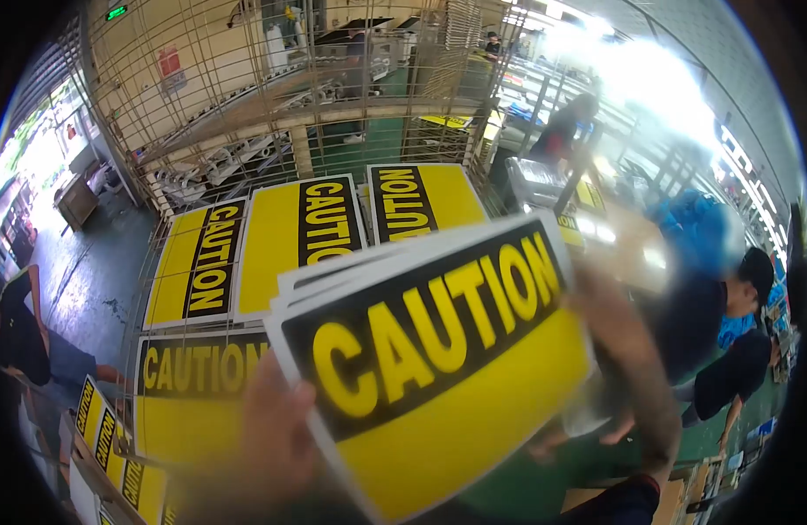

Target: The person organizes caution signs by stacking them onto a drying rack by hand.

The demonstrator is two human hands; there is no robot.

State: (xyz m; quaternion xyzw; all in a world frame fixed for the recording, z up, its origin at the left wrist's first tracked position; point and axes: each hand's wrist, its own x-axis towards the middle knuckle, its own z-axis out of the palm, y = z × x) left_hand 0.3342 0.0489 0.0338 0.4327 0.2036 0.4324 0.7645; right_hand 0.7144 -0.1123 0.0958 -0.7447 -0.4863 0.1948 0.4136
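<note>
A small stack of yellow and black caution signs (pixel 473 402) is held up close in front of me, tilted, its edges slightly fanned at the upper left. My left hand (pixel 281 420), blurred, grips the stack's left edge with the thumb on the front. On the opposite side my right hand (pixel 596 302) holds the right edge; its fingers are smeared and partly behind the signs. Behind the stack, more caution signs lie side by side on a wire rack (pixel 289 114), among them a left one (pixel 171 271), a middle one (pixel 272 236) and a right one (pixel 451 197).
More caution signs (pixel 132 481) stand at the lower left, near a person (pixel 27 324). On the right, a person in dark clothing (pixel 701 306) bends near a table (pixel 622 254) and blue plastic bags (pixel 701 232). Another person (pixel 565 127) is farther back.
</note>
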